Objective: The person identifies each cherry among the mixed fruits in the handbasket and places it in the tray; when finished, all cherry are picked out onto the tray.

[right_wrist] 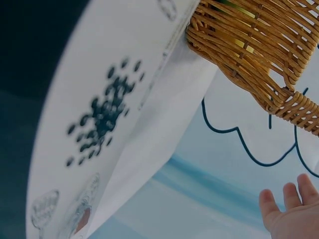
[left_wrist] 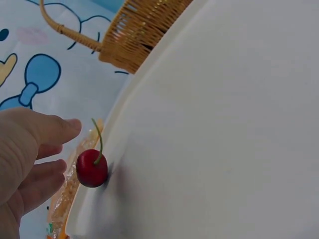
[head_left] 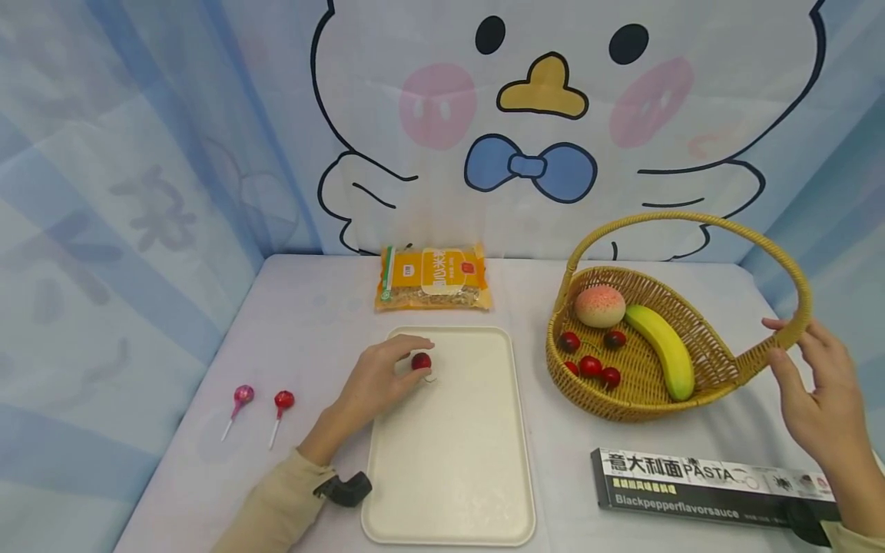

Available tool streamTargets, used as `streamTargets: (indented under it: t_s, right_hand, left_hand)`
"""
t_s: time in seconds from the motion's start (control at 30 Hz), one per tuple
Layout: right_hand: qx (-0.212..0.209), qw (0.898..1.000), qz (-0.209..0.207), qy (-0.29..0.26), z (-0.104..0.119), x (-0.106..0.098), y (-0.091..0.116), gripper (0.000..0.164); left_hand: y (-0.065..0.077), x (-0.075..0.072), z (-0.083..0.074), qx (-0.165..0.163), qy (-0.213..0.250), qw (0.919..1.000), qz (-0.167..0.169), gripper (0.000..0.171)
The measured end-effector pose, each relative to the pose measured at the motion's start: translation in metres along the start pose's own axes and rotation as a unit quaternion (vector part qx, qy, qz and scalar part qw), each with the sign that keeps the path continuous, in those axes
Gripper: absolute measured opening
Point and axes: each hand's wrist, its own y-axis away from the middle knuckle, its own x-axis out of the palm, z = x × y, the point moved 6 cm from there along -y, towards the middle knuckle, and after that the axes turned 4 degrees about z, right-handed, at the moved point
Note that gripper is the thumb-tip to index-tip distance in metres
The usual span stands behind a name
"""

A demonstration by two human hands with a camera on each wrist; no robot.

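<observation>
A dark red cherry (head_left: 421,361) with a green stem lies near the far left of a cream tray (head_left: 449,461). My left hand (head_left: 376,380) reaches over the tray's left edge, thumb and fingers parted beside the cherry (left_wrist: 92,168); the left wrist view shows a gap between them. At the right, my right hand (head_left: 823,384) is by the handle (head_left: 795,322) of a wicker basket (head_left: 636,411), its fingers spread around the handle's right base. Whether it touches the handle is unclear. Inside the basket are a peach (head_left: 600,306), a banana (head_left: 664,349) and several cherries (head_left: 591,366).
Two lollipops (head_left: 283,401) lie left of the tray. A yellow grain packet (head_left: 434,278) is behind it. A black and white pasta box (head_left: 712,488) lies in front of the basket, under the right forearm. A printed curtain (head_left: 525,215) hangs behind the table.
</observation>
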Motion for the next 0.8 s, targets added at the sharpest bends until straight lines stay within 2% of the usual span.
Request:
streamTargets:
  t_s: [0.37,0.6,0.8]
  right_hand:
    - [-0.007,1.000,-0.001,-0.007,-0.001,0.000,0.000,0.038]
    - [-0.012,1.000,0.001,-0.010,0.000,0.000,0.000,0.039]
    - [-0.012,1.000,-0.003,-0.010,-0.002,0.000,0.000,0.039]
  left_hand:
    - [-0.009,0.000,-0.009,0.023,0.001,0.9997,0.013,0.037]
    - [-0.013,0.001,-0.014,0.022,0.011,0.9995,0.022,0.039]
    - [-0.019,0.002,-0.021,0.041,0.050,0.9976,0.027,0.040]
